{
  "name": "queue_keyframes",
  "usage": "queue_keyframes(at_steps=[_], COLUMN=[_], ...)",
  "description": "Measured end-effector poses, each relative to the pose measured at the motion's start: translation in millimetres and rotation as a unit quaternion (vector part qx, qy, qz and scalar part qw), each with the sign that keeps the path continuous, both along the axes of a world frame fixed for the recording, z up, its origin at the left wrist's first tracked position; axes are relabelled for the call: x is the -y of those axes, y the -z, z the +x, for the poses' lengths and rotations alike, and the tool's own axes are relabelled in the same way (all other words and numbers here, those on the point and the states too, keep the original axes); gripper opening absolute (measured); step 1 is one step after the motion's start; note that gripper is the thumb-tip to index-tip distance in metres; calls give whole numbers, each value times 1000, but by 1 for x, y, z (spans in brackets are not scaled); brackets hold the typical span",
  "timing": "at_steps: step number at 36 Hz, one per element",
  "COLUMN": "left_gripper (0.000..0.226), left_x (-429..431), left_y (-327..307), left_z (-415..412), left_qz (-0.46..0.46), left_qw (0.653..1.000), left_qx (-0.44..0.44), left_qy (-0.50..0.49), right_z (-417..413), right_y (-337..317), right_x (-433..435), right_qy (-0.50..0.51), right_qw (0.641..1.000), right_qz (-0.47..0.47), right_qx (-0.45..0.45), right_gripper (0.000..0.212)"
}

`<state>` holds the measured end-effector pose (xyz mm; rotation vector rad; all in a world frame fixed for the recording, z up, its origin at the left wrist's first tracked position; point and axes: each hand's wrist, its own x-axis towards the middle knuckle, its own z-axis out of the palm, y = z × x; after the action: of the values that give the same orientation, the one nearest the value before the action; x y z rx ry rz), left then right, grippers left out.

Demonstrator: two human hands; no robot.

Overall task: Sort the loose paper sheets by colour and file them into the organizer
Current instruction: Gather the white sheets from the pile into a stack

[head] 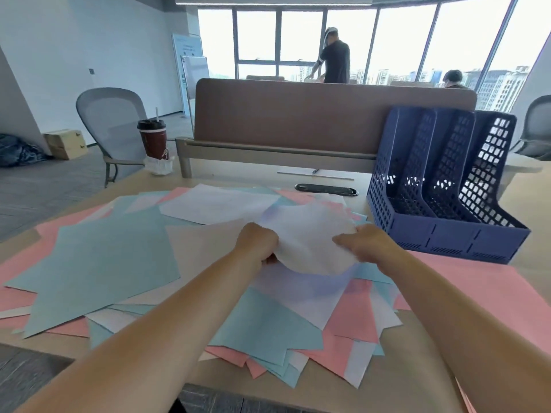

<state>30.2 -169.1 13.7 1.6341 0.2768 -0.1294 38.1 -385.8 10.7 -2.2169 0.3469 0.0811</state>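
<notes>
From where I sit, both hands are on one white sheet [310, 234] at the middle of the surface [417, 374]. The left hand [258, 242] has its fingers curled round the sheet's left edge. The right hand [362, 244] looks to pinch the right edge with its fingers laid over the top, though that side is a little blurred. The sheet is bowed upward between them and lifted clear of the pile [268, 323] of pink, blue and white paper, which spreads from the near edge out to the left. The blue organizer [441, 186] stands far right, just beyond the pile, and its three upright slots show no paper that I can see. I judge this sheet to be very light and limp. It will sag or fold wherever it is unsupported, and a hard squeeze will crease it. I would hold it at two opposite edges, as now, with the paper gently taut. The smooth sheets underneath may slide or cling and come up with it, so I would lift slowly and watch for a second sheet. To file it, the sheet has to stand on one edge and drop straight into a slot, or a corner may catch on the mesh wall
</notes>
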Motion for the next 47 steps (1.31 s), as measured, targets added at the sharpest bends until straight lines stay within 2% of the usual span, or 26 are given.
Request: queue_keyframes(at_steps=[3,7,9,17,21,25,28,30,32,33,35,39,41,43,47], left_gripper=[38,31,20,9,26,24,11,17,11,17,34,39,37,30,27], left_x=[-7,-19,-26,-39,-39,-39,-36,-34,-33,-34,-37,-47,-53,-57,-55], left_y=[0,-4,-4,-1,1,5,5,5,5,7,13,19,22,23,17], left_z=[-10,-29,-33,-35,-31,-26,-26,-26,-26,-24,-20,-15,-12,-11,-18], left_qz=[-6,28,57,240,287,314,336,349,359,369,406,523,551,548,510], left_qw=[1000,999,998,968,954,945,935,930,926,923,908,846,828,828,851], left_qx=[25,39,35,65,57,62,72,78,85,86,85,69,38,15,11], left_qy=[11,8,10,42,58,67,81,83,79,70,56,74,96,117,127], right_z=[-5,-5,-2,8,13,14,15,15,16,16,16,16,15,14,12], right_y=[-1,1,2,5,4,0,0,-1,-2,-2,-2,-2,-3,-4,-3], right_x=[-6,-20,-27,-41,-43,-42,-39,-38,-37,-37,-36,-37,-38,-39,-38], right_qy=[-3,-31,-47,-42,-43,-53,-53,-50,-45,-44,-46,-43,-41,-41,-38], right_qw=[998,987,982,970,972,979,986,988,988,988,986,986,986,987,988], right_qz=[-60,-156,-182,-238,-233,-196,-157,-147,-148,-150,-158,-161,-158,-152,-147], right_qx=[6,10,13,8,-8,3,16,10,1,-3,-5,17,22,20,6], right_gripper=[45,34,36,34,31,31,28,24,21,22,22,23,23,23,28])
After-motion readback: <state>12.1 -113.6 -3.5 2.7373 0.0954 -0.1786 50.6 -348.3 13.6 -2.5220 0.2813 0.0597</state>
